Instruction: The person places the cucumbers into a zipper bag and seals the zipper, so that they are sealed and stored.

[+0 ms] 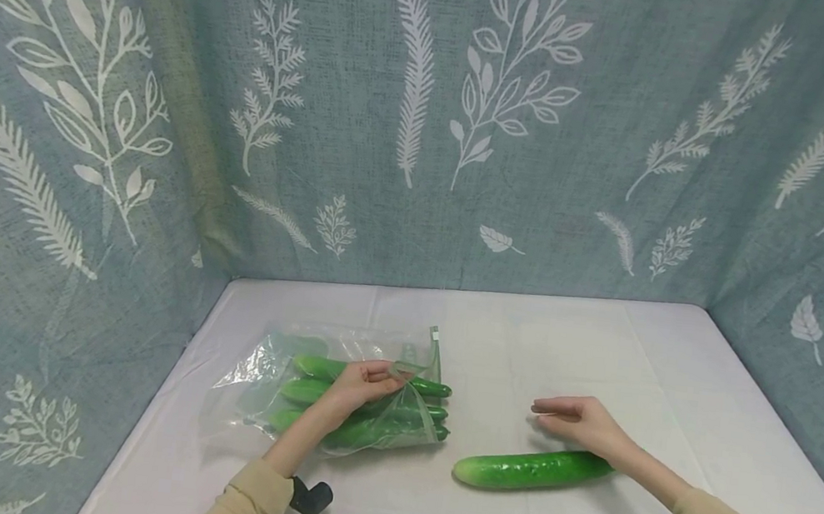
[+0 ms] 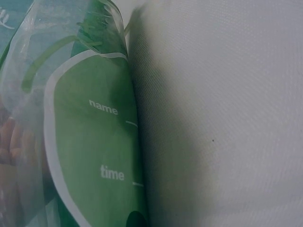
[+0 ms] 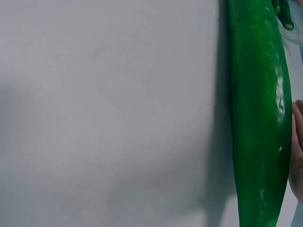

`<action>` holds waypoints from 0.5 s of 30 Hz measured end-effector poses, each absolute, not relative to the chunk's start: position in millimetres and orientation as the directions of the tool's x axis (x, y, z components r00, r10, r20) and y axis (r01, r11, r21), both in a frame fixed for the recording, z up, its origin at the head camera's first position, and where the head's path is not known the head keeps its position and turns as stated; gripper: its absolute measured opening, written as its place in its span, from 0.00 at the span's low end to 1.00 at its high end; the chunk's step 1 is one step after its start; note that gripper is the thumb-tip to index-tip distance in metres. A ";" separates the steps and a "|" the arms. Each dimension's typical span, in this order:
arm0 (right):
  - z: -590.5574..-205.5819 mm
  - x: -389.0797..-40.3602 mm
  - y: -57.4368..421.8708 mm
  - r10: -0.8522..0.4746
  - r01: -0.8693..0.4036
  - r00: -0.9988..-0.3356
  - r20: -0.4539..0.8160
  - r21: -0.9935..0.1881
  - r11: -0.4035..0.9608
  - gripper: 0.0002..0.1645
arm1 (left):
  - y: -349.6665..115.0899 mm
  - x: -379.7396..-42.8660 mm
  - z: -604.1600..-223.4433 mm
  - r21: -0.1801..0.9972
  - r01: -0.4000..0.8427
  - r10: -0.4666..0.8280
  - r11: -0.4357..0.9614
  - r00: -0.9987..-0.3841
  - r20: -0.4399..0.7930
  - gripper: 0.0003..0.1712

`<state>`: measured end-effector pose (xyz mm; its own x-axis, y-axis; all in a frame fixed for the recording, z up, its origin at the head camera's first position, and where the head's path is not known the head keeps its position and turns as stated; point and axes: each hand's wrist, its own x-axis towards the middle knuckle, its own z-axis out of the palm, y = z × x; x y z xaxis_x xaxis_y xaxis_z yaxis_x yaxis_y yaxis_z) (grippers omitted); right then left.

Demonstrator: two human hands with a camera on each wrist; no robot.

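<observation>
A clear zip bag [image 1: 252, 378] lies on the left of the table with three cucumbers [image 1: 389, 432] side by side in it. My left hand [image 1: 362, 384] is over the bag and pinches its plastic near the open right end. Up close in the left wrist view, the green label [image 2: 90, 142] on the bag reads "name" and "time"; fingers show dimly through the plastic. One loose cucumber [image 1: 533, 471] lies on the table to the right of the bag. My right hand [image 1: 583, 422] hovers just behind this cucumber's right end, fingers extended, holding nothing.
A white cloth covers the table [image 1: 523, 344]. Blue-green curtains [image 1: 366, 118] with white leaf patterns hang behind it and along both sides. The bag's slider [image 1: 435, 333] stands up at its far right corner.
</observation>
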<state>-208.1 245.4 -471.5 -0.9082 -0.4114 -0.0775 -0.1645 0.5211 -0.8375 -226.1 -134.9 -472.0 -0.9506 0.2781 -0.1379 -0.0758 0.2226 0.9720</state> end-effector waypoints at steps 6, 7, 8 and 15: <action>-470.9 -204.2 258.1 -0.333 -0.136 -0.940 -0.075 -0.813 0.566 0.26 | -135.0 -225.7 -471.9 0.969 -0.070 0.275 0.235 -0.952 -0.136 0.27; -471.0 -203.7 260.4 -0.324 -0.131 -0.943 -0.075 -0.811 0.570 0.26 | -135.1 -225.6 -471.9 0.969 -0.069 0.276 0.237 -0.952 -0.135 0.27; -471.1 -203.2 263.0 -0.319 -0.130 -0.945 -0.074 -0.809 0.574 0.26 | -135.1 -225.5 -471.8 0.969 -0.067 0.277 0.237 -0.952 -0.133 0.27; -469.5 -198.9 278.9 -0.289 -0.110 -0.953 -0.088 -0.789 0.604 0.27 | -135.1 -227.4 -471.8 0.971 -0.076 0.277 0.225 -0.951 -0.139 0.24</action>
